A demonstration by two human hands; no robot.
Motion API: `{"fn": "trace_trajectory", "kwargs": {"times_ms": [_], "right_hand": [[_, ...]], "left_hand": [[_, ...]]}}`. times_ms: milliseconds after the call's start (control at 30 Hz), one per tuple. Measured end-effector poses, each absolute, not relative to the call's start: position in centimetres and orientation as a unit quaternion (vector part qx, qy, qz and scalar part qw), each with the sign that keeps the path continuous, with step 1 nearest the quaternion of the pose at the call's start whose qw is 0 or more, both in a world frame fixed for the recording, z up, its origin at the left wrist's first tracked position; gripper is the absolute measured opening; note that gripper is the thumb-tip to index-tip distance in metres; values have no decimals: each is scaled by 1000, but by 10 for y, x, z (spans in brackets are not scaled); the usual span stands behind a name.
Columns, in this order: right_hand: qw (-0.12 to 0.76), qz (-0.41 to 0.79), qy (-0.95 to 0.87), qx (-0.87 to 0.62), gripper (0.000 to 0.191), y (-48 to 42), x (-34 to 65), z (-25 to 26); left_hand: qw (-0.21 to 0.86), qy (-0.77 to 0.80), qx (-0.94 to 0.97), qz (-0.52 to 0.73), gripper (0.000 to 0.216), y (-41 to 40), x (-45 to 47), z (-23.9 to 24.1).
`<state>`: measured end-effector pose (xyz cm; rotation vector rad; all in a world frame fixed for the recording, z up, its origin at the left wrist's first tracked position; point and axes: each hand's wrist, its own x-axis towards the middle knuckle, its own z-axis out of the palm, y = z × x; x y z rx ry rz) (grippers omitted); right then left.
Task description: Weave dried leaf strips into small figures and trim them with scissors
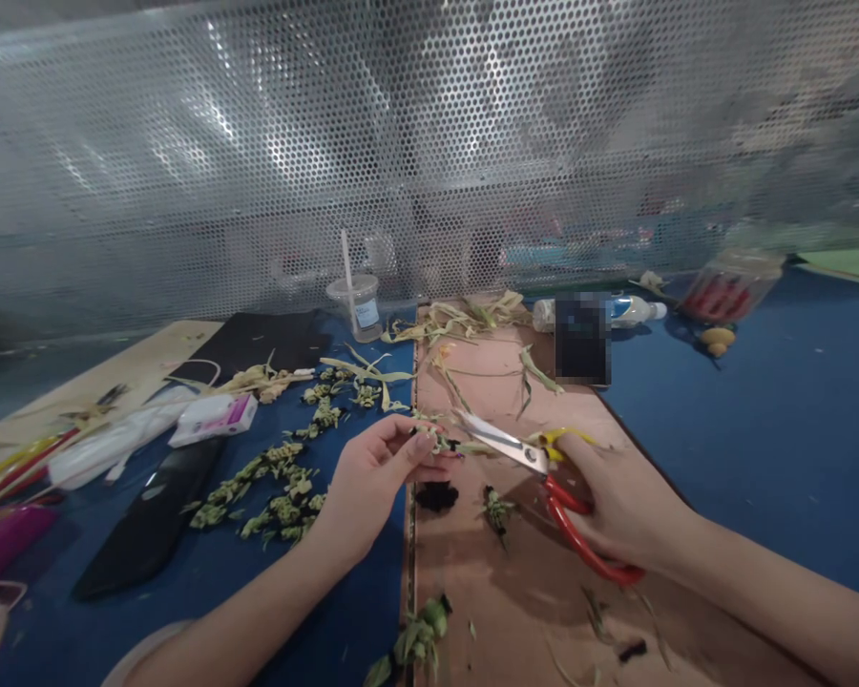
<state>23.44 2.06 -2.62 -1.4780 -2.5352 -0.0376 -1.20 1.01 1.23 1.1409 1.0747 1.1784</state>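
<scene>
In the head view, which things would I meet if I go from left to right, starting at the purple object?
Purple object → long black object → clear cup with straw → scissors → blurred container with red contents.

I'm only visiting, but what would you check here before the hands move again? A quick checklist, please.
1. Left hand pinching the plant piece: ok.
2. Right hand holding the scissors by the handles: ok.
3. Blades well clear of the left hand: not ok, the tips look close to its fingers.
4. Blades fully shut: cannot tell.
5. Brown board free of scraps: not ok, plant bits lie on it.
6. Cup upright: ok.
</scene>
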Motion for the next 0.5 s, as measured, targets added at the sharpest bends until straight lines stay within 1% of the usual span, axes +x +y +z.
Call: {"fn": "trace_trajectory", "kwargs": {"times_ms": [167, 233, 300, 367, 433, 500], "right_hand": [[117, 16, -855, -505, 19, 21, 234, -19], [120, 21, -860, -496, 18, 21, 234, -19], [117, 20, -862, -493, 18, 22, 234, -20], [114, 11, -859, -499, 18, 24, 235, -23], [116, 8, -856, -504, 18, 26, 236, -26], [124, 15, -855, -503, 17, 28, 238, -28]], "left_hand": [[545, 459, 488, 504, 18, 11, -11, 10], [517, 480, 513, 489, 20, 12, -14, 13], [439, 529, 579, 439, 22, 14, -20, 21], [303, 581, 674, 341, 26, 15, -29, 31], [171, 619, 726, 247, 32, 15, -40, 40], [81, 644, 739, 180, 37, 12, -56, 42]]}}
